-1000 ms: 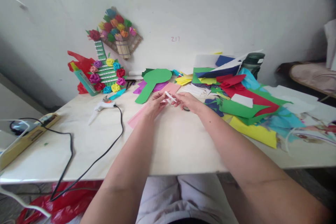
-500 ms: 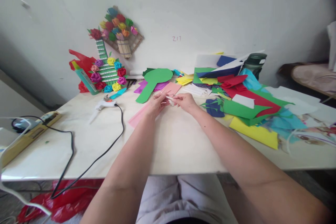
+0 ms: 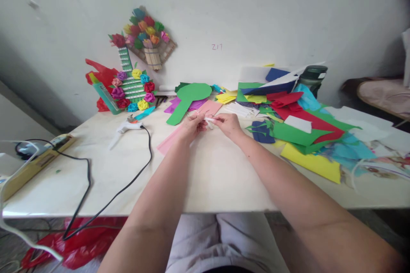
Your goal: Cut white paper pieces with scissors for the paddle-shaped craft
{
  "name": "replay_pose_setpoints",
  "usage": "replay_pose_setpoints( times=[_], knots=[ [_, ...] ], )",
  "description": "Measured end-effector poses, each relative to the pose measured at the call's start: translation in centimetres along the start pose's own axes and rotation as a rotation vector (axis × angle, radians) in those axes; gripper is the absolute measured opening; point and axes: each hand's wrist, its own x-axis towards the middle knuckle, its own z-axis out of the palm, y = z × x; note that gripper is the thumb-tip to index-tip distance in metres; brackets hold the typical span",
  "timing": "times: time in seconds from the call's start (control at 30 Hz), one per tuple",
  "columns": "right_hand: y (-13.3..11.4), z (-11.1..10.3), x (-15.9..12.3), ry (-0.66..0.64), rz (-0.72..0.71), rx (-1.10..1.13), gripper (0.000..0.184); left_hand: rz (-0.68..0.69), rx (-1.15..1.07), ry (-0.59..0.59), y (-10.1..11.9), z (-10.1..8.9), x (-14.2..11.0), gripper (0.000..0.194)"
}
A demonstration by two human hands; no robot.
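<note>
Two bare hands meet over the middle of the pale surface [image 3: 224,179]. The left hand [image 3: 194,124] has its fingers curled in, and its grip is closed on one end of a small white roll [image 3: 209,119]. The right hand [image 3: 229,124] pinches the other end with its thumb and finger, so that grip is closed too. The roll is up between the two hands, and the fingers hide some of it. A white bit hangs just under it, but it is too small to tell what it is.

A pink paper [image 3: 169,140] lies by the left hand, partly under the arm. Past the hands are a peach paper [image 3: 212,106] and a big green paper shape [image 3: 194,91] with a round top. White strips [image 3: 241,110] lie in a pile behind the right hand. A dark blue paper [image 3: 262,132] is to the right of that hand, and a yellow paper [image 3: 310,163] is farther right.

On the left, a white glue gun [image 3: 126,128] lies on its side with a black cord [image 3: 150,160]. Behind it, a green and white guitar shape [image 3: 133,88] with paper flowers leans near the wall.
</note>
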Motion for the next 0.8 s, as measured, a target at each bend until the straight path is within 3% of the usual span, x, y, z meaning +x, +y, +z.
replay_pose_setpoints(
  times=[0.2, 0.47, 0.63, 0.8],
  knots=[
    [-0.1, 0.0, -0.2, 0.002, -0.049, 0.01, 0.021, 0.03, 0.021, 0.009, -0.3, -0.1, 0.2, 0.028],
    [0.2, 0.1, 0.0, -0.068, 0.05, 0.173, 0.026, 0.086, 0.06, -0.062, 0.5, 0.4, -0.5, 0.028],
    [-0.4, 0.0, 0.1, -0.173, 0.197, 0.364, 0.029, 0.111, 0.107, 0.032, 0.4, 0.3, -0.3, 0.03],
    [-0.8, -0.1, 0.0, -0.161, 0.309, 0.458, 0.024, 0.151, 0.213, 0.113, 0.7, 0.4, -0.1, 0.033]
  ],
)
